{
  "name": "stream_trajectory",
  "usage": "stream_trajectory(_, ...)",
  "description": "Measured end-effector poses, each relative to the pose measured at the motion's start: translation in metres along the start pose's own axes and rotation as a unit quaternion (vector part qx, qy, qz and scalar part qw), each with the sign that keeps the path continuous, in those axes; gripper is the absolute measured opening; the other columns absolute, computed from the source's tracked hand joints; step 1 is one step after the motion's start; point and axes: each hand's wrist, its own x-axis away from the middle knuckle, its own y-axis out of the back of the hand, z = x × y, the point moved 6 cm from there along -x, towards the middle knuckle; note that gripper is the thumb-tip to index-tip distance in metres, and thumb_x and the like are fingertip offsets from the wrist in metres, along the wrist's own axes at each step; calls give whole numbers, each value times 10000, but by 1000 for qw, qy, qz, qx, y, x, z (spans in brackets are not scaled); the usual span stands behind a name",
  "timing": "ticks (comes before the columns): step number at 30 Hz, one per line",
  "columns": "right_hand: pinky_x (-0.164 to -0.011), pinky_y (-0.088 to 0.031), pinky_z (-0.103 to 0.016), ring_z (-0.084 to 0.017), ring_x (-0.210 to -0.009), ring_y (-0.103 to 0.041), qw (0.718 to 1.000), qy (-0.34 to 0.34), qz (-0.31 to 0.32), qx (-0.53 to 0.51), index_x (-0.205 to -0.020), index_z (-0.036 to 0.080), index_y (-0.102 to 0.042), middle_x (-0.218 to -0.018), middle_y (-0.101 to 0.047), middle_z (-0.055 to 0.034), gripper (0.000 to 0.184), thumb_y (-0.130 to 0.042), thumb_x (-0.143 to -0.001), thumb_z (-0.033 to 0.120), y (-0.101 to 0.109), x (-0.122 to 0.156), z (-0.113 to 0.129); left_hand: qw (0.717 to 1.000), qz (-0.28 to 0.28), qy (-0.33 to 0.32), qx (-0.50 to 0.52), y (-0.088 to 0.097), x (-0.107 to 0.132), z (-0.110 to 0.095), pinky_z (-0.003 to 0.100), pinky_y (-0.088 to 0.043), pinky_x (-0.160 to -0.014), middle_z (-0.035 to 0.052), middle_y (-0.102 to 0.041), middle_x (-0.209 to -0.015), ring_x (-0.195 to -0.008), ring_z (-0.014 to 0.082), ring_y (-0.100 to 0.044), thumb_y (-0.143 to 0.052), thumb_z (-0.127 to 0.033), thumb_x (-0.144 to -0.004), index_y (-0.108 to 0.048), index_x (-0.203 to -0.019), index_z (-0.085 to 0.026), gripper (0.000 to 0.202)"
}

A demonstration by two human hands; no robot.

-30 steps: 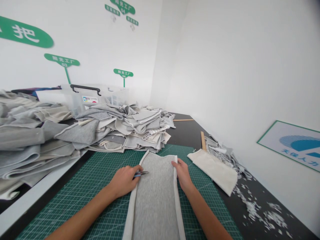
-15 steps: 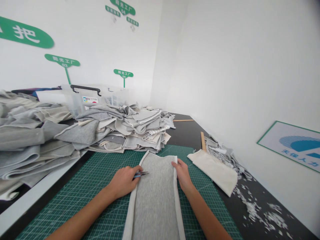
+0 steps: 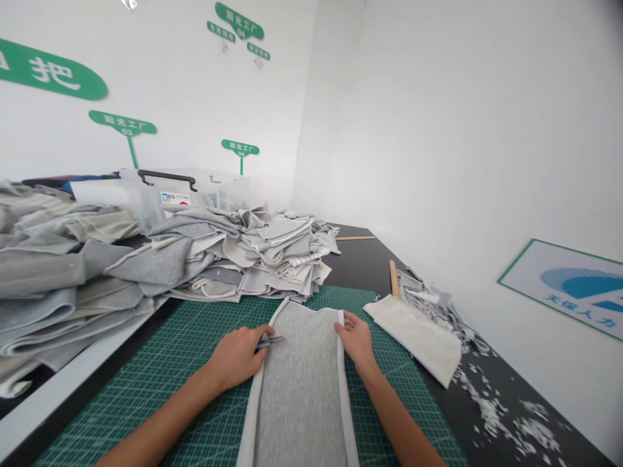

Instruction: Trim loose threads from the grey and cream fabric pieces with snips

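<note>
A grey marled knit fabric panel (image 3: pixel 299 389) with pale bound edges lies lengthwise on a green cutting mat (image 3: pixel 195 331). My left hand (image 3: pixel 236 357) rests at the panel's left edge, shut on small blue-handled scissors (image 3: pixel 268 341) whose tips point right over the fabric. My right hand (image 3: pixel 355 338) lies flat on the panel's right edge, its fingers apart and holding nothing. The far end of the panel shows a shallow curved neckline shape.
Heaps of folded grey and cream fabric pieces (image 3: pixel 257 256) rise behind the mat and to the left, before a transparent plastic box (image 3: pixel 170 194). To the right lie a cream fabric piece (image 3: pixel 413 340), a wooden ruler (image 3: pixel 394 279) and fabric scraps (image 3: pixel 491 408) on the dark table.
The whole scene sits slightly lower in the view. Both hands stay on the panel, and the scissors remain in my left hand.
</note>
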Motion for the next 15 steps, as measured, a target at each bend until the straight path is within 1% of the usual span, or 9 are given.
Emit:
stream_trajectory(5,-842,-579,-422,-221,-1000,-661,1000,8,3,16,-1210,161,-603,-1199,-643,-89,304,-624,-949,314,2,-1,-1,1000,2,15,-5,4,0,1,426,-554,-872,84,-646,-1123,-966,206,-650,-564,-407,-974,-587,-1219,-154,353)
stream_trajectory(9,-838,-580,-422,-220,-991,-664,1000,11,18,16,-1231,161,-591,-1198,-642,-89,322,-623,-950,316,0,0,0,1000,9,17,-9,4,2,0,438,-550,-881,90,-638,-1145,-981,214,-646,-574,-438,-963,-572,-1247,-157,399)
stream_trajectory(15,-838,-578,-418,-217,-986,-667,999,32,30,18,-1241,162,-585,-1207,-641,-90,327,-629,-946,296,0,5,4,999,-1,42,-15,5,2,5,423,-565,-859,91,-634,-1157,-970,208,-651,-576,-375,-971,-555,-1269,-153,372)
